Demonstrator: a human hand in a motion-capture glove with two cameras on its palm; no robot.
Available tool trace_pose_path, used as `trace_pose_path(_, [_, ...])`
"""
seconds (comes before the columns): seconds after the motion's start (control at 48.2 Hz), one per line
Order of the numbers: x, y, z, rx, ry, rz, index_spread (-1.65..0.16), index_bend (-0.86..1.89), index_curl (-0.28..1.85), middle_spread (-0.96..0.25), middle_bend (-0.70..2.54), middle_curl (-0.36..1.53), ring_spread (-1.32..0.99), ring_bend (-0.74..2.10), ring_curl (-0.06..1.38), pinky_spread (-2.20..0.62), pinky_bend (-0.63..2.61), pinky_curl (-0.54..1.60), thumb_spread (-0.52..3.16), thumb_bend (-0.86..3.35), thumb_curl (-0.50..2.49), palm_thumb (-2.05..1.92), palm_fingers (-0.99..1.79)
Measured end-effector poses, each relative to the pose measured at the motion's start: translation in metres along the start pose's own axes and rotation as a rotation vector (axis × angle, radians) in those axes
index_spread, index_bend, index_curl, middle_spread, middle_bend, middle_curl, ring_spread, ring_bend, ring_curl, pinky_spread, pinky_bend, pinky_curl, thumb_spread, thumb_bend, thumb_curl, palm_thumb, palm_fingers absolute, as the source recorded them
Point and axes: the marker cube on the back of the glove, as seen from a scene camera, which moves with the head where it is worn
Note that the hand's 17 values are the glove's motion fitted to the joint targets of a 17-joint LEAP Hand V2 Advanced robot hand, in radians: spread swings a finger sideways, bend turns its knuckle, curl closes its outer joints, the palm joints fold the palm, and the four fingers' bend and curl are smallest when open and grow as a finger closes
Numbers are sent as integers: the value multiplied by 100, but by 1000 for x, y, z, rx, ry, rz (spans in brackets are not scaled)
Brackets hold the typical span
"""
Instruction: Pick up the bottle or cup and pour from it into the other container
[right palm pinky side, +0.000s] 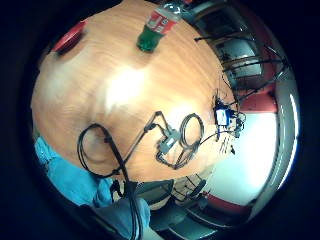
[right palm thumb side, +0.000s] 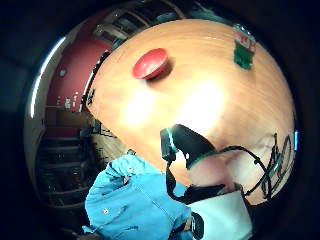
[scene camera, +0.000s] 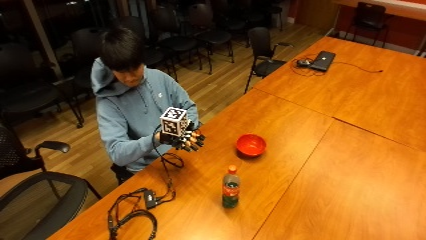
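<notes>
Right hand: I see my gloved right hand (scene camera: 184, 139) raised above the table (scene camera: 346, 165) in front of the person's chest, well apart from both task things; its fingers (scene camera: 194, 143) look loosely curled and hold nothing.
Bottle: the green bottle (scene camera: 230, 187) with a red label and orange cap stands upright on the table, at about 4 o'clock from the hand in the outside view, untouched, cap on as far as I can tell.
Bowl: the red bowl (scene camera: 251, 145) sits at about 1 o'clock from the bottle, near it but apart; I cannot see anything in it.
Done: nothing yet, I judge; neither container is lifted or tipped.
Left: reach to the bottle, grip it, probably uncap it, carry it over the bowl, tilt and pour.
</notes>
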Motion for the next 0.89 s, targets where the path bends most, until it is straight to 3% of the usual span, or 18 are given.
trace_pose_path(0.519, [95,2,4,85,-27,103,-38,15,25,1,19,31,15,38,26,23,48,24,106,-2,35,51,17])
trace_pose_path(0.892, [153,-30,8,398,-282,153,-30,12,22,5,19,32,16,42,29,23,55,26,103,-2,37,54,12])
